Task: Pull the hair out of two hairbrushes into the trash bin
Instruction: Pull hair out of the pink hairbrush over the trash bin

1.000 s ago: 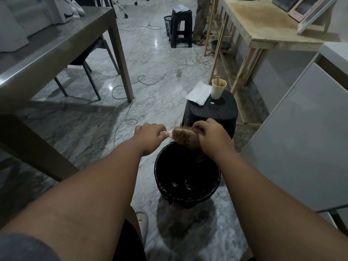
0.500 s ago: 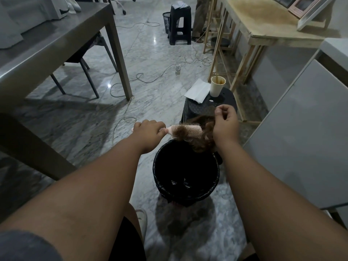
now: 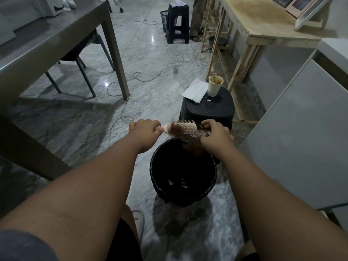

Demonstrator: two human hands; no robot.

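Observation:
A pink hairbrush (image 3: 186, 127) is held level above the far rim of a black trash bin (image 3: 211, 183), bristles facing up and away. My left hand (image 3: 145, 131) grips its handle. Brown hair (image 3: 176, 131) clings to the brush head and trails down toward the bin. My right hand (image 3: 215, 137), just right of the brush tip, pinches a clump of that hair (image 3: 195, 146), which hangs over the bin's opening. Only one hairbrush shows.
A black plastic stool (image 3: 209, 110) behind the bin carries a paper cup (image 3: 214, 85) and a white paper (image 3: 194, 90). A steel table (image 3: 47, 44) is left, a grey cabinet (image 3: 301, 138) right, cables (image 3: 131, 78) on the marble floor, a wooden bench (image 3: 263, 23) behind.
My right hand pulled hair up and off the brush, then came back down to the brush tip with the clump hanging over the bin. The left hand held the brush steady.

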